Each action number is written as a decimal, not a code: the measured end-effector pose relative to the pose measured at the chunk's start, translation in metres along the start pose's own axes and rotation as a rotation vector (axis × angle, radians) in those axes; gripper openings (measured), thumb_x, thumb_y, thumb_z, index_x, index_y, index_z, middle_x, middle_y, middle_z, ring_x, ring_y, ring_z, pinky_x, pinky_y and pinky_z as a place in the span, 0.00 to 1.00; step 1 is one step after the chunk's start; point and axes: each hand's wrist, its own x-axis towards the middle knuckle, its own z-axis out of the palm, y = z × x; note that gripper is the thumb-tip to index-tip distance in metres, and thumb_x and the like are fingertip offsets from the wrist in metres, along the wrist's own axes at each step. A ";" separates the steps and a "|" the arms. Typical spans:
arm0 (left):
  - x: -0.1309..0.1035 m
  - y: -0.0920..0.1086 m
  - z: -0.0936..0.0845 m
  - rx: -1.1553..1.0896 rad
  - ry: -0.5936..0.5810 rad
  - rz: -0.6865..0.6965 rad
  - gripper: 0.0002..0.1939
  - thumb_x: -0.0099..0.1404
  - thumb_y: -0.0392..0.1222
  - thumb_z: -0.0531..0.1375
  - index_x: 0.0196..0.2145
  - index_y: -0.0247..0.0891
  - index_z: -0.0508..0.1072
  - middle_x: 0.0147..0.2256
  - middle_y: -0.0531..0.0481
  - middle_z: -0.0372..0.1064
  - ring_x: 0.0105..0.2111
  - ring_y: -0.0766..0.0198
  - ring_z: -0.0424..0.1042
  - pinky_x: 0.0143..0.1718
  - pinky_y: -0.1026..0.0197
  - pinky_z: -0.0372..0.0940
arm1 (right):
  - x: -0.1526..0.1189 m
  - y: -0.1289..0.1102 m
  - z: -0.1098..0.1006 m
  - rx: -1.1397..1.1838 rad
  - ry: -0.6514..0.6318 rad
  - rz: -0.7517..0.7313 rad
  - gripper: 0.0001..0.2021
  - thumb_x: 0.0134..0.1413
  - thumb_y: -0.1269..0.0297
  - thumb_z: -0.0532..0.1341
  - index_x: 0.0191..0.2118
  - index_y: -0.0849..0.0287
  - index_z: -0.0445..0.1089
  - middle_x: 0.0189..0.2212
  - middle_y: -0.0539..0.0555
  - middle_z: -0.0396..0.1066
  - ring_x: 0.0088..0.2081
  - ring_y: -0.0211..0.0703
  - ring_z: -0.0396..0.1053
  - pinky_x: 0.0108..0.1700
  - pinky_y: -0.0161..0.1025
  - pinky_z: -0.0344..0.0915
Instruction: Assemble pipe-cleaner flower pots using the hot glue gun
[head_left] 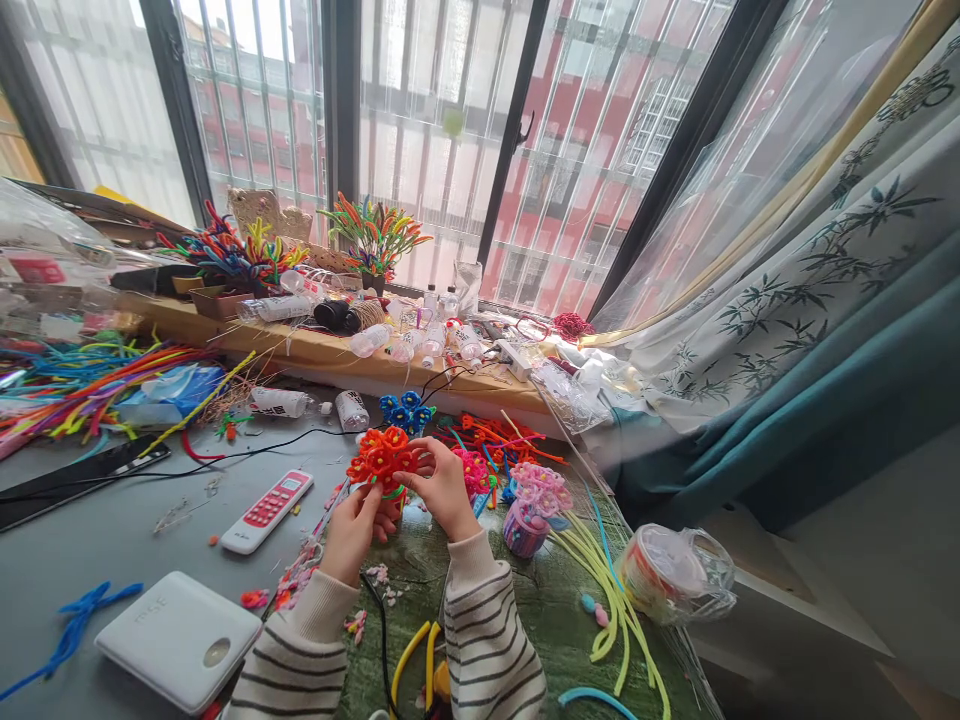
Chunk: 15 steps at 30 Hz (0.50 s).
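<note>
A bunch of orange-red pipe-cleaner flowers (382,455) with yellow centres is between my hands, above the middle of the table. From below, my left hand (351,530) grips it, thumb up by the green part under the blooms. My right hand (442,485) pinches at the bunch's right side with thumb and forefinger. What sits beneath the blooms is mostly covered by my fingers. Close behind stand blue pipe-cleaner flowers (405,412). Right of my right hand are magenta flowers (474,470) and pink flowers (540,490) in a small purple striped pot (525,530).
Yellow-green pipe cleaners (611,590) and a wrapped roll (671,570) lie at the right edge. On the left are a remote control (268,512), a white box (178,640) and coloured pipe cleaners (150,390). Yellow-handled pliers (420,665) lie near my forearms. Bottles (431,340) crowd the sill.
</note>
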 end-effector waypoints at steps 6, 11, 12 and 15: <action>-0.010 0.013 -0.005 0.005 -0.065 -0.005 0.15 0.72 0.51 0.57 0.43 0.34 0.71 0.31 0.53 0.70 0.24 0.71 0.68 0.23 0.66 0.66 | -0.042 0.003 0.001 -0.127 0.132 0.100 0.24 0.44 0.61 0.72 0.50 0.57 0.70 0.39 0.56 0.75 0.31 0.45 0.76 0.34 0.41 0.75; -0.018 0.012 -0.011 0.034 -0.070 -0.018 0.14 0.72 0.48 0.58 0.46 0.34 0.71 0.32 0.53 0.70 0.23 0.71 0.68 0.23 0.66 0.66 | -0.078 0.021 0.023 -0.299 0.205 0.214 0.10 0.43 0.67 0.71 0.35 0.56 0.75 0.26 0.55 0.75 0.27 0.53 0.75 0.32 0.46 0.72; -0.020 0.011 -0.014 0.049 -0.068 -0.020 0.13 0.72 0.47 0.58 0.46 0.34 0.70 0.32 0.54 0.70 0.23 0.72 0.68 0.22 0.67 0.66 | -0.080 0.025 0.029 -0.318 0.215 0.222 0.12 0.43 0.67 0.71 0.37 0.56 0.75 0.29 0.56 0.76 0.30 0.55 0.76 0.34 0.47 0.72; -0.029 0.008 -0.026 0.104 -0.043 -0.012 0.12 0.71 0.45 0.58 0.47 0.34 0.70 0.32 0.54 0.71 0.22 0.72 0.68 0.21 0.67 0.65 | -0.078 0.036 0.047 -0.349 0.248 0.240 0.21 0.40 0.69 0.71 0.45 0.58 0.74 0.39 0.61 0.77 0.41 0.61 0.77 0.43 0.51 0.72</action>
